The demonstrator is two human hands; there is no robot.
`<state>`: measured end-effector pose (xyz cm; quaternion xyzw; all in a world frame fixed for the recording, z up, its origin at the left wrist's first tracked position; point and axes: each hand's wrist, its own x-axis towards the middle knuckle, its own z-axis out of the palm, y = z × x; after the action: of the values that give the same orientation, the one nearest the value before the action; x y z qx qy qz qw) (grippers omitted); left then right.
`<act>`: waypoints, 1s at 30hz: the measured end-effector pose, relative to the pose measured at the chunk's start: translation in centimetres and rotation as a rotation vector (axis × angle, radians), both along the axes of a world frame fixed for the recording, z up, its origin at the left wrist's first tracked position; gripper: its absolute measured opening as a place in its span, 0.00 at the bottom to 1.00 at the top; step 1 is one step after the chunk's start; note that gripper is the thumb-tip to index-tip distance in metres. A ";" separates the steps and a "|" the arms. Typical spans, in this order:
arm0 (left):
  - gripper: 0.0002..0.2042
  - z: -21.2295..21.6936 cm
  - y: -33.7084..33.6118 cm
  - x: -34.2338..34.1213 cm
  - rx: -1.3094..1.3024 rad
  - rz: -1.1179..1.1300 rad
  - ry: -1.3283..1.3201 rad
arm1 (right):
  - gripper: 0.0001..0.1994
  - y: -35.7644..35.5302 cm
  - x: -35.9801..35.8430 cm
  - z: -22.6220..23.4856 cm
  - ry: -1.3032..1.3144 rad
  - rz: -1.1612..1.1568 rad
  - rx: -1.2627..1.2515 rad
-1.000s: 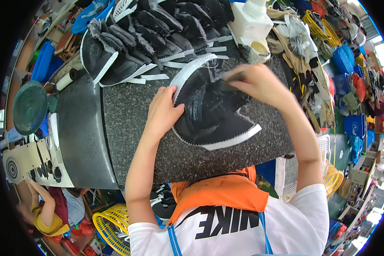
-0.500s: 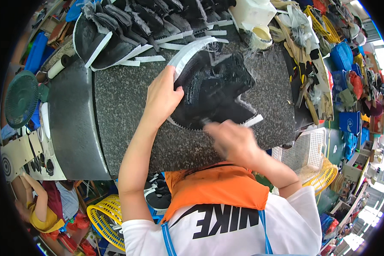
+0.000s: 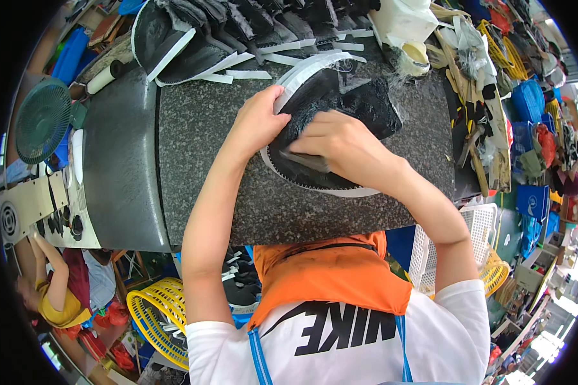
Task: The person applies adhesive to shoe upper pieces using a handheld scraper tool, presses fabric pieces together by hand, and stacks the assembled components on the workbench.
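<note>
Two bare hands work over a speckled dark tabletop [image 3: 202, 151], where a curved black piece [image 3: 369, 109] with a white border lies near the middle. The right hand [image 3: 347, 144] covers much of its centre; its fingers are clamped on a flat greyish tool [image 3: 309, 160], too blurred to identify. The left hand [image 3: 257, 122] rests at the piece's left edge, thumb and forefinger spread on the border; the other fingers are hidden, so whether they pinch it cannot be told. Beyond the hands, a row of overlapping black pieces [image 3: 237, 29] with white strips runs off the upper edge, as does a white plastic container [image 3: 408, 22]. Just below that container, stringy fibres blur the outline of a cream cup [image 3: 415, 56]. At far left stands a green fan [image 3: 43, 120]. Below the tabletop, the right arm partly blocks a white crate [image 3: 420, 256], and a yellow basket [image 3: 135, 301] sits at lower left. Beyond it, a co-worker in a yellow top [image 3: 61, 311] is bent by the lens.
</note>
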<state>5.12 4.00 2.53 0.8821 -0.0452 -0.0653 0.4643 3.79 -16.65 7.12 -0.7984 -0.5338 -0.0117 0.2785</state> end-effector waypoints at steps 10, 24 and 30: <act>0.16 -0.5 0.7 1.4 -0.027 -0.059 0.115 | 0.08 -3.4 4.3 2.8 0.116 -0.185 -0.230; 0.15 4.3 6.8 -4.5 -0.557 0.108 0.118 | 0.16 -15.1 12.9 1.7 0.026 -0.928 -0.092; 0.19 3.1 25.8 1.8 -0.772 0.371 -0.279 | 0.21 -18.4 13.9 -0.6 -0.045 -1.053 0.108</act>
<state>6.93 29.79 5.66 0.6378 0.0303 0.1601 0.7528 17.74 -35.06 6.49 -0.9424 -0.0649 -0.1948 0.2642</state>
